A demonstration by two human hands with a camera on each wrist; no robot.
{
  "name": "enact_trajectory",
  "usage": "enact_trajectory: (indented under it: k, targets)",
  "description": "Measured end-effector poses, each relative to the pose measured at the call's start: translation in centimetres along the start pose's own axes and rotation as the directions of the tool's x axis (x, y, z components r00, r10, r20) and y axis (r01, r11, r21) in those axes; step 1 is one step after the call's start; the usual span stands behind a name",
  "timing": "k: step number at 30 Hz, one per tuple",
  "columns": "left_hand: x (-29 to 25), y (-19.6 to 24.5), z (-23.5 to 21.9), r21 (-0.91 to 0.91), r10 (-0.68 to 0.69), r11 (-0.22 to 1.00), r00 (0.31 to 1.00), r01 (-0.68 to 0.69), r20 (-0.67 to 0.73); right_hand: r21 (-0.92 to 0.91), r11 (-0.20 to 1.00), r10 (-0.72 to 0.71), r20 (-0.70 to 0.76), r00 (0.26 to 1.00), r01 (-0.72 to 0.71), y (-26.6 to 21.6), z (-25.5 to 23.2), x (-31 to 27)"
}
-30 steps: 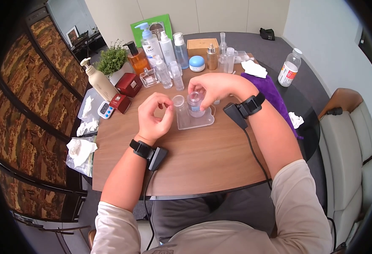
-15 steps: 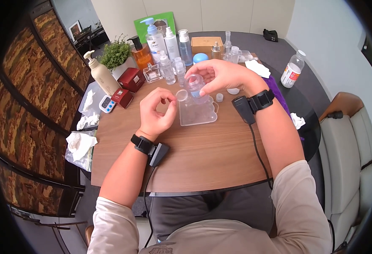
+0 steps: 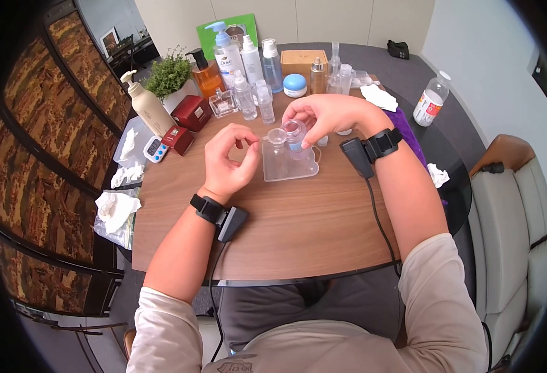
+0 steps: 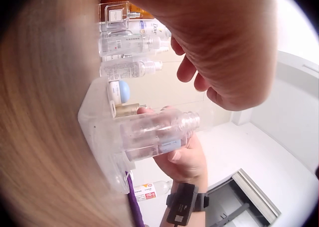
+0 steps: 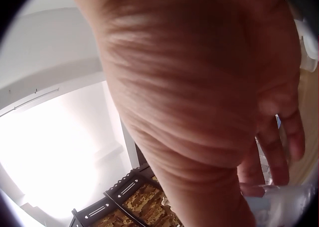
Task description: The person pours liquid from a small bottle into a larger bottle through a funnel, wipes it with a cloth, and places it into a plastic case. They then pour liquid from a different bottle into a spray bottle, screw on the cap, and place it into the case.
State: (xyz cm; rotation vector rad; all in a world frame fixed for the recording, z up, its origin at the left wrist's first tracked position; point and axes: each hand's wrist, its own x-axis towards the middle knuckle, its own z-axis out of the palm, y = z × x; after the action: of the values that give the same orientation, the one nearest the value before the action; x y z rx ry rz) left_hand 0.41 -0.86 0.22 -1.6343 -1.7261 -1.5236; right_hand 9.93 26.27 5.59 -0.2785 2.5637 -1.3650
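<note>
My right hand [image 3: 329, 118] grips a clear bottle [image 3: 295, 146] with a light blue label, fingers behind it and thumb in front. Opposite it, the thumb and index finger of my left hand [image 3: 228, 158] pinch the edge of a small clear round piece [image 3: 276, 135], level with the bottle's neck. A clear plastic tray [image 3: 282, 175] with a wavy edge lies beneath both. From the left wrist, a clear bottle with a threaded neck [image 4: 154, 127] rises over the tray, overlapping the labelled bottle [image 4: 169, 146]. The right wrist view is mostly filled by my palm [image 5: 184, 107].
Spray bottles [image 3: 245, 99], a pump bottle [image 3: 227, 56] and a blue-lidded jar [image 3: 295, 86] stand behind the hands. Left are dark red boxes [image 3: 192, 114], a timer [image 3: 155, 149] and tissues [image 3: 116, 208]. A purple cloth [image 3: 407, 133] and a drink bottle [image 3: 432, 102] are right.
The round piece has shifted right and slightly away from me. The right hand has raised and tilted the labelled bottle, then lowered it slightly; the left hand keeps its pinch.
</note>
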Motion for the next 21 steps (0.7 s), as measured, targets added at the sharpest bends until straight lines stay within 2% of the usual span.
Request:
enact_trajectory:
  k: [6, 10, 12, 15, 19, 21]
  targets:
    - [0.0, 0.0, 0.2, 0.002, -0.008, 1.000, 1.000, 0.008, -0.001, -0.040, 0.994, 0.106, 0.063, 0.992, -0.103, -0.5, 0.1, -0.2]
    - [0.0, 0.0, 0.2, 0.016, 0.010, 1.000, 1.000, -0.010, 0.006, -0.081, 0.991, 0.111, 0.052, 0.992, -0.107, 0.1, 0.2, -0.1]
    - [0.0, 0.0, 0.2, 0.017, 0.011, 1.000, 1.000, -0.011, 0.005, -0.130, 0.990, 0.063, 0.020, 0.998, -0.059, 1.0, 0.1, 0.3]
    - [0.0, 0.2, 0.2, 0.020, 0.009, 1.000, 1.000, -0.009, 0.004, -0.196, 0.978, 0.077, 0.015, 0.997, -0.073, 0.6, 0.2, 0.3]
    - [0.1, 0.4, 0.3, 0.032, 0.011, 0.999, 1.000, -0.011, 0.004, -0.205, 0.976, 0.070, 0.005, 0.998, -0.067, 0.2, 0.7, 0.7]
    - [0.2, 0.4, 0.3, 0.034, 0.014, 0.999, 1.000, -0.014, 0.006, -0.207, 0.978, 0.009, 0.006, 1.000, -0.008, 0.0, 0.8, 0.7]
